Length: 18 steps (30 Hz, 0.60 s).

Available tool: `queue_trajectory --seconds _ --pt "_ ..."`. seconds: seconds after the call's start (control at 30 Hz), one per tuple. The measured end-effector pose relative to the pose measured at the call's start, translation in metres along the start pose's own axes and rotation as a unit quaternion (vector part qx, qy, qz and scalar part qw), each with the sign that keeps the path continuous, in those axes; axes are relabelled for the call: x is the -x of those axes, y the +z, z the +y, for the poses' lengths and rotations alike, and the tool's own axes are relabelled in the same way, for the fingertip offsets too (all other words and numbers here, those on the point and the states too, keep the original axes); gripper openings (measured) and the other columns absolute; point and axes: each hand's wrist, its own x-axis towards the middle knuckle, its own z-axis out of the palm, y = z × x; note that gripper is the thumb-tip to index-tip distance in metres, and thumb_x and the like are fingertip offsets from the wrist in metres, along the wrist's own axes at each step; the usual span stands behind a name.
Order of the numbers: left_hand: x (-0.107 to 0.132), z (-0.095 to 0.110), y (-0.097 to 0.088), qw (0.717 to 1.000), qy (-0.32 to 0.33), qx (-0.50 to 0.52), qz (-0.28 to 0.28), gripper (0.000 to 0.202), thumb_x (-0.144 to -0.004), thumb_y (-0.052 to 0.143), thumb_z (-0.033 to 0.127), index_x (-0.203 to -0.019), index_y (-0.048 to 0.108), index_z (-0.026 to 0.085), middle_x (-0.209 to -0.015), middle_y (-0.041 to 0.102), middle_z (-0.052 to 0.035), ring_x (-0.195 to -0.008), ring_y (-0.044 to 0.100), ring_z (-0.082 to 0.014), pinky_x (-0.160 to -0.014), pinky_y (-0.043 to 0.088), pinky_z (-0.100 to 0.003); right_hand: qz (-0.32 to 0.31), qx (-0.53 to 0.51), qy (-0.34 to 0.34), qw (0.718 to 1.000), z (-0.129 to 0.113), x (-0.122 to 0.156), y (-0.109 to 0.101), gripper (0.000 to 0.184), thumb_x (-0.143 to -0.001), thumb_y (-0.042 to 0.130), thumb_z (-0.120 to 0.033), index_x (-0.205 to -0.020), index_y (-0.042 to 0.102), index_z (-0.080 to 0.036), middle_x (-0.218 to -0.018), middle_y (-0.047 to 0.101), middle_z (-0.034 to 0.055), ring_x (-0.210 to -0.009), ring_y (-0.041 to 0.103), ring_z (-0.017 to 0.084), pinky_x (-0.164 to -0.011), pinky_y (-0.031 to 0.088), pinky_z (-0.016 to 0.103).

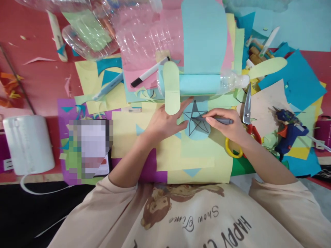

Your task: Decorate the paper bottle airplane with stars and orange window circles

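Nearest: yellow paper (219,174) over purple paper (150,175);
Star-marked blue paper (197,128): on pale-green paper (192,150);
Left hand (165,120): spread at that paper's edge;
Right hand (230,124): pinching a grey marker (223,120), tip down;
Wrapped bottle (203,84): lying just beyond;
Red tabletop (45,81): strewn with paper scraps (67,86).

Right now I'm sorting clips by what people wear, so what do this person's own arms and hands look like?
The left hand and the right hand are bare, with no gloves or jewellery visible. The left sleeve and right sleeve are loose, pale beige and plain, ending near the elbows.
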Motion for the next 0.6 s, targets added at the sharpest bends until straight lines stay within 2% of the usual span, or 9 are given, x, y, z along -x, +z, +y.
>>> queue_trajectory --seconds 0.13,0.33,0.6 --pt "-0.0004 0.001 -0.0009 1.0 -0.005 -0.003 -0.005 0.065 -0.083 0.054 0.027 -0.146 0.039 0.024 -0.077 0.052 0.003 -0.064 0.044 -0.0113 -0.064 0.04 -0.022 -0.009 -0.011 0.0 1.0 0.0009 0.0001 -0.0004 0.018 -0.086 0.063 -0.036 -0.079 0.071 -0.022 -0.077 0.071 0.0018 -0.069 0.061 0.014 -0.06 0.046 0.026" --pt "-0.0003 0.0013 -0.0003 1.0 -0.003 -0.018 -0.001 0.066 -0.083 0.053 0.028 -0.147 0.038 0.025 -0.08 0.054 0.0019 -0.067 0.045 -0.012 -0.066 0.041 -0.022 0.052 -0.058 0.026 0.997 0.0022 -0.0002 0.0 0.013 -0.085 0.065 -0.035 -0.084 0.071 -0.023 -0.075 0.069 -0.0001 -0.068 0.063 0.012 -0.063 0.049 0.024" --pt "-0.0003 0.0007 0.0005 1.0 -0.006 -0.028 -0.006 0.066 -0.084 0.053 0.03 -0.148 0.036 0.025 -0.082 0.055 0.0007 -0.067 0.045 -0.0122 -0.066 0.041 -0.022 0.046 -0.036 0.02 0.998 0.003 -0.0007 0.0016 0.013 -0.085 0.065 -0.035 -0.085 0.071 -0.023 -0.083 0.072 0.0014 -0.077 0.066 0.015 -0.07 0.052 0.027"
